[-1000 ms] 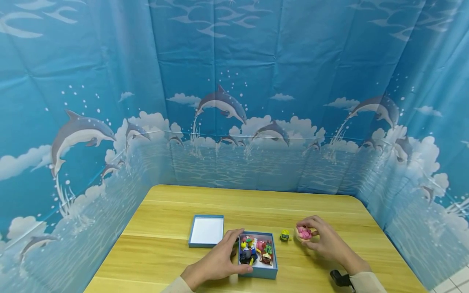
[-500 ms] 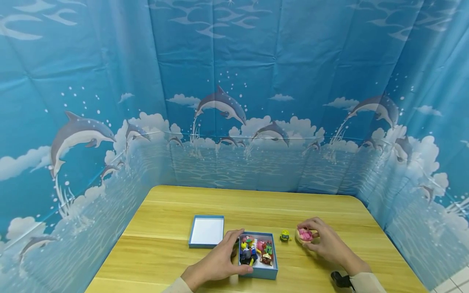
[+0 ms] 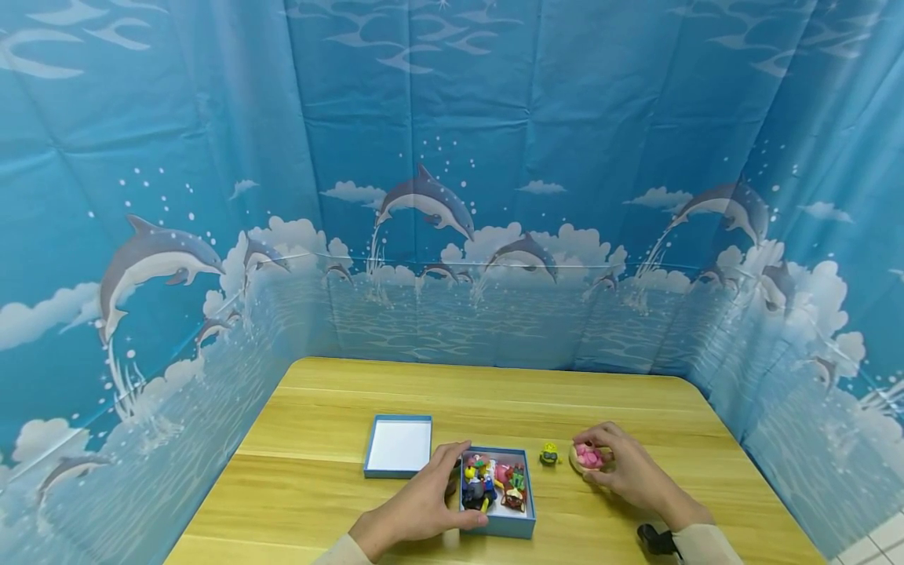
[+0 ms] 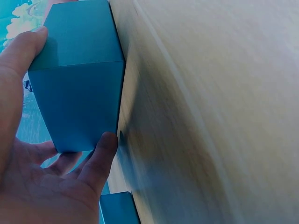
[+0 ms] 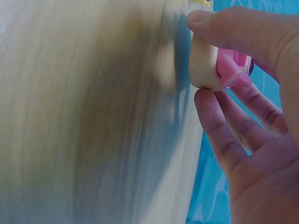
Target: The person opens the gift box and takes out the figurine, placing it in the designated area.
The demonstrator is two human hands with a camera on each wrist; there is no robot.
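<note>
My left hand (image 3: pixel 417 498) holds a blue box (image 3: pixel 497 526) by its left side, thumb at the near wall and fingers along the far end. Several small colorful toy figures (image 3: pixel 504 473) lie inside. In the left wrist view, the thumb and fingers span the box's plain blue outside (image 4: pixel 79 102). Over at the right, my right hand (image 3: pixel 636 471) pinches a pink toy figure (image 3: pixel 589 455) with a cream round base. The right wrist view shows thumb and fingertips on the edge of the cream base (image 5: pixel 203 65), close to the tabletop; whether it touches is unclear.
A small yellow toy figure (image 3: pixel 548 453) with dark glasses stands between the box and the right hand. Behind the left hand lies a blue-edged lid (image 3: pixel 399 443), white inside up. A dolphin-print curtain (image 3: pixel 494 314) surrounds the wooden table (image 3: pixel 339 384).
My right hand has shifted the pink toy figure slightly downward and to the right in the head view. The left hand and the box have stayed in place.
</note>
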